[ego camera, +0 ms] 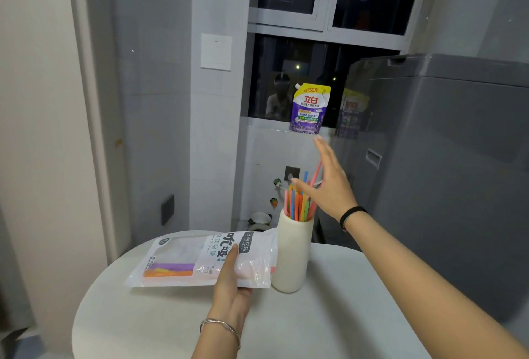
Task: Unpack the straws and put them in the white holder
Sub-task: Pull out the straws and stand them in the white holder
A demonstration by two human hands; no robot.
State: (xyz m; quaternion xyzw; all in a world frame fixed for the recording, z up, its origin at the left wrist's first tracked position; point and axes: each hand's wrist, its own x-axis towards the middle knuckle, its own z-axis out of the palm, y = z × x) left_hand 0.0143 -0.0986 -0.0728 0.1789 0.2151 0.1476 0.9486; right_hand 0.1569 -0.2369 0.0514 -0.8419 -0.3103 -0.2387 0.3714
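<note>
**Q.** Where is your left hand (229, 284), and what are its fingers doing?

**A.** Your left hand grasps the clear and white printed plastic straw package (183, 261) near its right end. The thumb is pressed on top and the other fingers are hidden beneath. The package is held roughly level, just above the round white table (329, 315). Its right end reaches the side of the tall white cylindrical holder (292, 252).

**Q.** And your right hand (329, 184)?

**A.** Your right hand is released, with straight, spread fingers that grasp nothing. It is raised at the tops of the pink, orange, blue and green plastic straws (297, 204). One pink straw runs up behind the palm. Whether the palm touches any straw cannot be told.

**Q.** Where are the task's things?

**A.** The coloured straws stand upright and fanned in the holder, which stands on the table towards its far edge. A purple, orange and yellow bundle of straws (169, 270) lies inside the package at its left end.

**Q.** What surrounds you?

**A.** A purple and yellow detergent pouch (309, 109) stands on the window ledge beyond. A grey washing machine (458, 158) stands to the right of the table.
</note>
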